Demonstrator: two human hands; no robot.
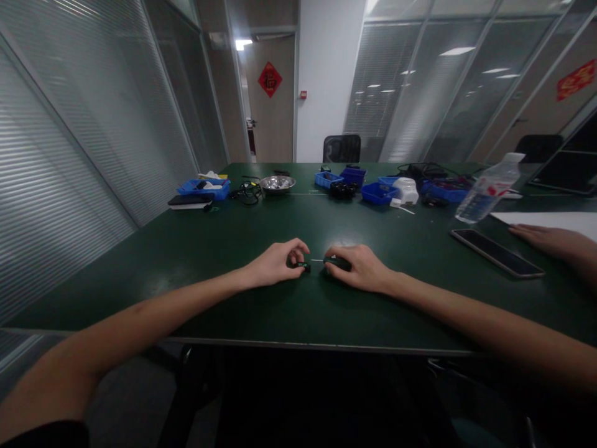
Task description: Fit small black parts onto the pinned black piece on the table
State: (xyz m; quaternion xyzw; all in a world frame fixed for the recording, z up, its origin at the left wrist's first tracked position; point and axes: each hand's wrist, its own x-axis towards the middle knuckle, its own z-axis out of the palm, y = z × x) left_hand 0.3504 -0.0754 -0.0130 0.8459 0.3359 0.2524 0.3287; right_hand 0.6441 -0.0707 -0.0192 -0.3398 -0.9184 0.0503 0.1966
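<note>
Over the green table [186,242], my left hand [276,264] pinches a small dark piece [304,266] with green marks between thumb and fingers. My right hand [358,266] is wrapped round the dark handle of a screwdriver [338,262]. Its thin metal shaft points left toward the small piece, and a narrow gap seems to separate the tip from my left fingers. What the small piece is cannot be made out.
A phone [497,252], a tilted clear bottle [490,188] and another person's hand [550,241] are at the right. Farther back stand a metal bowl [278,184], blue trays [379,194], a white object [405,190] and black cables [248,192].
</note>
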